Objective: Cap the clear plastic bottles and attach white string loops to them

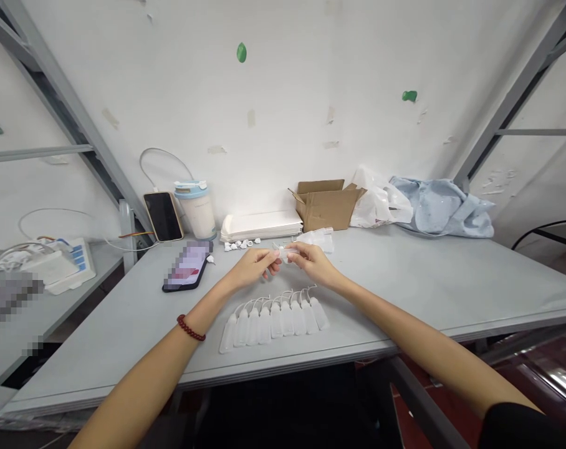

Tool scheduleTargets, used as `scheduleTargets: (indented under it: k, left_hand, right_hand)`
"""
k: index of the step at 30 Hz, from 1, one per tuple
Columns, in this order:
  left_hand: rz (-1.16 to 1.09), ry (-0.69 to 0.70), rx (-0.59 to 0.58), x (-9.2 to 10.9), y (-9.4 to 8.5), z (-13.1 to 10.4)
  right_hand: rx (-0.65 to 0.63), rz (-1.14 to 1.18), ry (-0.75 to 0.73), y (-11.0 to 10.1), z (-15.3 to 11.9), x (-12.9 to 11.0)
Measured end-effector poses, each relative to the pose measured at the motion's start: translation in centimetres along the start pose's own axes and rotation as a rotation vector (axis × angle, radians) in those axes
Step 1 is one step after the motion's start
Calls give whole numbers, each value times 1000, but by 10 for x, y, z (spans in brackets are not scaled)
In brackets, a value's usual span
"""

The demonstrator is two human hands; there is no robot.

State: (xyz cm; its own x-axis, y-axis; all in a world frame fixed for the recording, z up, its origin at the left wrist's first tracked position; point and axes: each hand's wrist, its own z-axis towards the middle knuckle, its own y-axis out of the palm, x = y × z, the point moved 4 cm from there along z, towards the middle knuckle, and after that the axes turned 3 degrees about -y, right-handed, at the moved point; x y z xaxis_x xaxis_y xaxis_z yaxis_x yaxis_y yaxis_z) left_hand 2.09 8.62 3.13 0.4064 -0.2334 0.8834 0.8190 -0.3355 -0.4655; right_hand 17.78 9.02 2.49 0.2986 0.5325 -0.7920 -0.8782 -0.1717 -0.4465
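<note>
Between my two hands, above the table's middle, is a small translucent plastic bottle (283,254), partly hidden by fingers. My left hand (255,265) pinches its left end with thumb and index finger. From the other side, the fingers of my right hand (316,262) close on it. Nearer to me lies a row of several flat translucent bottles (276,321) with thin bent spouts pointing away. Just beyond my hands are more clear bottles (321,239) in a small pile. Several small white caps (242,244) lie in front of a stack of white sheets (262,224).
A phone (188,266) lies at the left, with a white nozzle-like piece (211,259) beside it. Along the wall stand another phone (164,216), a blue-lidded cup (197,212), an open cardboard box (330,209), a white plastic bag (379,202) and light blue cloth (444,209).
</note>
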Motion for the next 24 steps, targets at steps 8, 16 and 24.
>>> scheduleTargets:
  k: [8,16,24]
  left_hand:
    - [181,160,61,11,-1,-6]
    - [579,377,223,21,2,-10]
    - [283,168,74,21,-2,-10]
  right_hand:
    - [-52,22,-1,-2,0,-1]
    - [-102,158,95,-2,1,3]
    - [-84,59,6,-4,-1,-9]
